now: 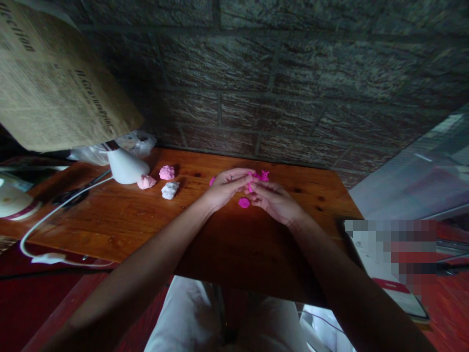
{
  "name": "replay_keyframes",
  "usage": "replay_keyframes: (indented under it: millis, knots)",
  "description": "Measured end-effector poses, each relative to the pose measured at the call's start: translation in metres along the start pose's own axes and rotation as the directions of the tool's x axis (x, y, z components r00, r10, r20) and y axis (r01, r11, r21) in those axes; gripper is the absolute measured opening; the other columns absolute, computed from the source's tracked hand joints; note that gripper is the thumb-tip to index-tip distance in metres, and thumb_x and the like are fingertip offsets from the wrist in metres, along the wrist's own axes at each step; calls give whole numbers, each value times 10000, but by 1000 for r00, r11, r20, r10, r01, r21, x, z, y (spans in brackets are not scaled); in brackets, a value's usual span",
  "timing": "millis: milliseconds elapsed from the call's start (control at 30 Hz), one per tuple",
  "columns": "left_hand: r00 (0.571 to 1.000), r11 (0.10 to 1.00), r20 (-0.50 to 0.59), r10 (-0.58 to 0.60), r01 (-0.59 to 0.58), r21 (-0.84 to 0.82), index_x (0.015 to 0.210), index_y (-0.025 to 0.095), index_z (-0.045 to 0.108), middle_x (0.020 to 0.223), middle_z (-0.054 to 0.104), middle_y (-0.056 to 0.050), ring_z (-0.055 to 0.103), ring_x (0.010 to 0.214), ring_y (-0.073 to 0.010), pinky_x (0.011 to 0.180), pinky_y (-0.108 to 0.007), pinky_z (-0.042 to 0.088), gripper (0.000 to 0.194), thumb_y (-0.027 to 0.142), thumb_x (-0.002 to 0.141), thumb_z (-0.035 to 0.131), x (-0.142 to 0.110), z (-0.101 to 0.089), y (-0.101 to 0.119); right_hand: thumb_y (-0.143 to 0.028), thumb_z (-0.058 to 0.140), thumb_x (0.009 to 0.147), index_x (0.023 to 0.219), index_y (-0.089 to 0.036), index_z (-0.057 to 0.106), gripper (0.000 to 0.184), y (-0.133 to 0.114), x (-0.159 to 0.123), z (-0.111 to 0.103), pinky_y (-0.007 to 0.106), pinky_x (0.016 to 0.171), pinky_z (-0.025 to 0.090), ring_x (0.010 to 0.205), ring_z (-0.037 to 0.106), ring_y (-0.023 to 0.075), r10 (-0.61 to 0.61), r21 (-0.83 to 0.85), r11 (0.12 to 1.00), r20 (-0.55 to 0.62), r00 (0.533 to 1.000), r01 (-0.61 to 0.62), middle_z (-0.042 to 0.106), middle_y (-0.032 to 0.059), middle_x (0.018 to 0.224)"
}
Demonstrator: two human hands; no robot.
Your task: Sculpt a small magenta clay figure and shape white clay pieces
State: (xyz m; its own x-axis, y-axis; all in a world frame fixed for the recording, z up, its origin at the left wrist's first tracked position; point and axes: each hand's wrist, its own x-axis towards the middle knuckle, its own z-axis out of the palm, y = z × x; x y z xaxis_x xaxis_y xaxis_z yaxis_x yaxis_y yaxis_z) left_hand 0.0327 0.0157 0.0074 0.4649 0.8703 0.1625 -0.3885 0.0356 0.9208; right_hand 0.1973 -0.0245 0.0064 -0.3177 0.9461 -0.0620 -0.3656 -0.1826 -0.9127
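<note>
So I'm watching remotely through the head cam, clock centered on the hands, 12 toward the wall (242, 107). The magenta piece (251, 182) is up between the left hand (223, 188) and right hand (276, 203), over the wooden table (146, 220). Left thumb and fingertips are closed on it from about 9 o'clock, right ones pinch it from about 4, other right fingers curled in.

What worries me: it looks thin and soft, like modeling clay, so I reckon too hard a squeeze flattens it, and the hands pulling apart could tear it. The magenta disc (244, 202) lies near 6, just beside the right fingertips, so a careless dip of that hand might squash or drag it. Same risk with the pointed magenta bit (264, 176) at 2, right behind the right fingers. At 9, well apart, there's a pink lump (167, 172), a paler lump (146, 182) by the lamp base (128, 168) and a white lump (170, 190); colors could smudge if they touch.

Hard to make out: fingertips cover much of the held piece, so no clue on its full shape. Can't tell if the pointed bit is attached to it, or resting on anything. Another magenta scrap (212, 181) at 9 is mostly behind the left hand. Light's dim too, so exact finger contact is fuzzy.
</note>
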Motion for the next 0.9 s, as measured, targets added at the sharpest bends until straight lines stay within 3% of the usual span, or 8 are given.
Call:
replay_keyframes:
  millis: [200,467,733,900]
  knots:
    - [997,998,67,-39,35,57,1044,177,783,1020,777,-76,678,798,-124,767,-257,520,380,310,701,879,0,-3,3,-409,886,682,905,-241,777,300,1,0,-1,239,687,531,662,551,74,-40,-5,999,6,999,40,697,-15,832]
    - [997,984,-54,59,-49,172,1031,152,771,1022,794,-89,734,938,-198,947,-360,523,413,306,669,897,-1,-5,3,-435,896,653,898,-244,782,331,4,0,3,248,681,523,665,502,79,-65,-7,998,-40,997,65,670,-14,827]
    - [999,998,-24,47,-46,47,1110,148,739,1029,794,-111,730,1033,-220,1026,-389,485,447,334,723,864,1,-4,-1,-486,880,651,905,-249,790,358,8,3,3,227,624,480,673,517,78,-106,-81,992,-105,989,97,696,2,867]
    - [992,993,-96,86,-77,90,1049,141,754,1027,796,-102,731,1027,-224,1068,-421,460,402,290,697,879,0,-1,-2,-422,894,636,898,-257,801,323,6,4,1,229,593,427,623,504,63,-197,-143,975,-181,964,172,652,-35,741]
